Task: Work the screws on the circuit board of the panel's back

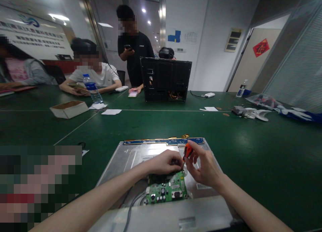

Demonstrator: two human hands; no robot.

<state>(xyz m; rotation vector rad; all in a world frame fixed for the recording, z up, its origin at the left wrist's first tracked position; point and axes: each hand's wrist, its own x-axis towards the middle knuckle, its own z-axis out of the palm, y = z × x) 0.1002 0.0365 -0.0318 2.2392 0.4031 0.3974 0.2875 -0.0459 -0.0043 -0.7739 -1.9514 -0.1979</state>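
Observation:
A silver metal display panel (117, 163) lies on the table before me, with a blue circuit strip (151, 142) along its far edge. On the panel sits a green circuit board (167, 191) with several small parts and a video port. My right hand (205, 163) grips a short orange-and-black screwdriver (187, 151), its shaft pointing down at the board's far right corner. Beside the shaft, my left hand (167, 162) is closed above the board's far edge; whatever its fingertips pinch is hidden. A grey cable (130, 205) runs from the board's left side toward me.
Farther back stand a black monitor housing (166, 79), a water bottle (93, 88) and an open white box (69, 109). Metal parts and plastic bags (264, 101) lie at the right. Several people are around the far side of the green table (264, 151).

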